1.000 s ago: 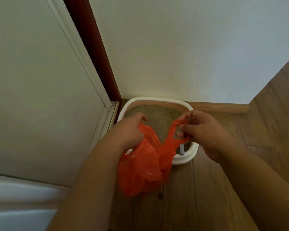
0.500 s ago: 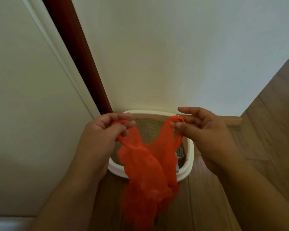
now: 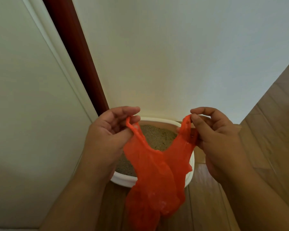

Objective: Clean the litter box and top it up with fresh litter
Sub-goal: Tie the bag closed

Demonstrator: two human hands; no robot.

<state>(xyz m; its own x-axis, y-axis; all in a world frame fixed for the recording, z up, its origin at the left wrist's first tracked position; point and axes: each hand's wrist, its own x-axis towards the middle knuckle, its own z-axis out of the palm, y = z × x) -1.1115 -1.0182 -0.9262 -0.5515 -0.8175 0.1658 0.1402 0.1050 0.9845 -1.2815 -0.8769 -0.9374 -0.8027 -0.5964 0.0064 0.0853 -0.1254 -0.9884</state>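
Left hand (image 3: 107, 139) and right hand (image 3: 213, 135) each pinch a handle of the orange bag (image 3: 157, 172) hanging over the litter box's (image 3: 123, 180) near rim — spread the handles wider apart, so the mouth gapes for scooped waste.

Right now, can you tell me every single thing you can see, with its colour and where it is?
plastic bag: one, orange-red, hanging in the air in front of the litter box, held up by its two handles
litter box: one, white, on the floor against the wall
litter: sandy brown, filling the box
floor: brown wood, under the box and to the right
wall: pale, behind the box
door: pale, on the left, with a dark red frame
hands: two; left hand pinches one handle, right hand pinches the other
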